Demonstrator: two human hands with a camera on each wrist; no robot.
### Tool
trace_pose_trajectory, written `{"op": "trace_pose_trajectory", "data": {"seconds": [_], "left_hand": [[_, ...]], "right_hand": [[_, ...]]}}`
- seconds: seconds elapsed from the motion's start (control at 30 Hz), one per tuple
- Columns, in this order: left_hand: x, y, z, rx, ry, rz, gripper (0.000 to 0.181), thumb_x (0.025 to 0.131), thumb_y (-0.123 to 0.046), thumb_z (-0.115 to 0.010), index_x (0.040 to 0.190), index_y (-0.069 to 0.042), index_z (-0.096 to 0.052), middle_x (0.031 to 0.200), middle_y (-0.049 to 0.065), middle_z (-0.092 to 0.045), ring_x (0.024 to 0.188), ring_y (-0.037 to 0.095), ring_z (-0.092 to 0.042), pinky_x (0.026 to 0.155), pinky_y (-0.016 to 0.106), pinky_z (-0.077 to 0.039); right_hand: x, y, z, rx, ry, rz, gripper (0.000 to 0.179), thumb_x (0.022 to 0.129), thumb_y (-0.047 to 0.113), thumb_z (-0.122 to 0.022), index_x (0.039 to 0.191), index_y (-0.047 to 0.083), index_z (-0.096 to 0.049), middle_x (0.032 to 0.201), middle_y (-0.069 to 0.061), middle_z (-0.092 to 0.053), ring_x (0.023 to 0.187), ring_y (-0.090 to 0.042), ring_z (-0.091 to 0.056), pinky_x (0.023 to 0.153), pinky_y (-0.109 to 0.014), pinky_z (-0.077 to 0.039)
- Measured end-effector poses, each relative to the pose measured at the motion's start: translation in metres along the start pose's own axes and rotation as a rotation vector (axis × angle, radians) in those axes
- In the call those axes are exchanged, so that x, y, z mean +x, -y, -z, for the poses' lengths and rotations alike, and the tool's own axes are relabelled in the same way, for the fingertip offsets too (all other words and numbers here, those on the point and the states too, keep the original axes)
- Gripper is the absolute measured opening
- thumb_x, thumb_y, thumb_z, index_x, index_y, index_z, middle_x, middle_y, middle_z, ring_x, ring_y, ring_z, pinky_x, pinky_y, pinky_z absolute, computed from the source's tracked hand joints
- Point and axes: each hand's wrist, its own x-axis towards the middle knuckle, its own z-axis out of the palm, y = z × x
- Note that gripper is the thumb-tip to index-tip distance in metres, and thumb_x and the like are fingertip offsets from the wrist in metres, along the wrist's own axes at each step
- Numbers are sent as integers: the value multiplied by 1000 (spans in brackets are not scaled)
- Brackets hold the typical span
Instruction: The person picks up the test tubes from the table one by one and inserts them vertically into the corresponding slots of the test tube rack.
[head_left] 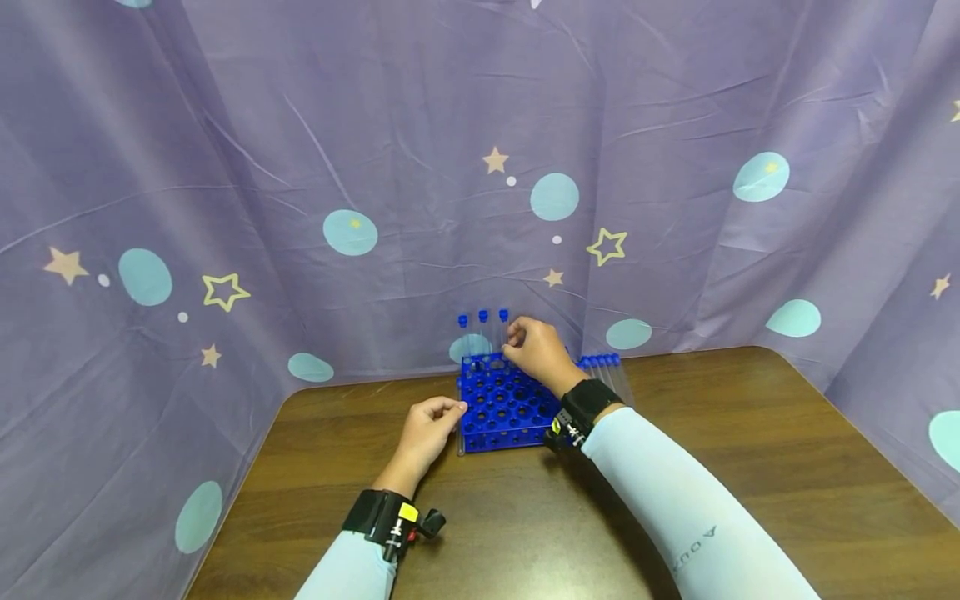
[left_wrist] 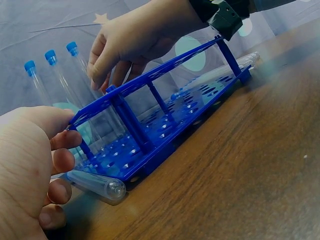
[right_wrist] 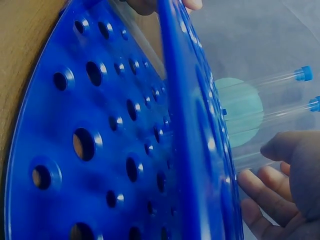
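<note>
Purple curtain (head_left: 420, 125) hangs just behind the far edge, and the wooden table (head_left: 495, 533) gives wide room left, right and nearside. Here's the blue rack (head_left: 502, 431), upright toward that far edge! Right hand (head_left: 543, 354) arches over it, fingers bent narrow at the rightmost of three capped tubes (head_left: 483, 329); whether they pinch it, I can't tell. Left hand (head_left: 427, 433) pinches the rack's left rim, a loose tube (left_wrist: 97, 184) lying below.

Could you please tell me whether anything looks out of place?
Possibly: a single tube lies beside the left end of the blue rack, apart from the loose tubes at its right, while three capped tubes stand upright in it.
</note>
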Motion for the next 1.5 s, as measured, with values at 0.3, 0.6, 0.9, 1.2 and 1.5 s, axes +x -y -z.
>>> {"op": "trace_pose_trajectory", "data": {"seconds": [0.3,0.6,0.9,1.2,1.5], "left_hand": [[0,1,-2,-26,4,6,18,105,-21,-82,100,-5,-87,75,-7,-63,72,10,-60,67,25,-49],[-1,-1,-4,-15,4,5,21,107,-22,-81,103,-2,-87,76,-9,-63,74,9,-58,69,24,-49],[0,-1,-3,-14,4,21,20,106,-22,-82,105,-3,-87,78,-6,-64,76,12,-59,71,25,-50],[0,-3,-4,-12,0,9,18,105,-20,-83,103,-3,-87,76,-7,-63,74,11,-59,69,25,-49],[0,0,-3,-25,-7,6,20,107,-20,-81,103,-1,-86,74,-5,-63,72,10,-59,68,25,-48]], "right_hand": [[-8,0,7,29,12,-3,26,97,13,-86,120,2,-78,103,-11,-82,94,-27,-80,88,-44,-66],[-26,-10,36,46,36,-97,28,106,18,-80,129,2,-77,113,-13,-81,107,-32,-79,91,-49,-65],[-42,-35,71,41,-9,-122,30,107,20,-76,129,0,-77,111,-14,-82,104,-33,-79,92,-51,-63],[-60,-63,101,-1,23,-185,25,111,22,-73,128,4,-74,117,-17,-80,106,-34,-77,91,-52,-61],[-60,-88,120,-115,30,-192,28,110,24,-73,126,2,-77,115,-20,-81,100,-35,-79,87,-53,-64]]}}
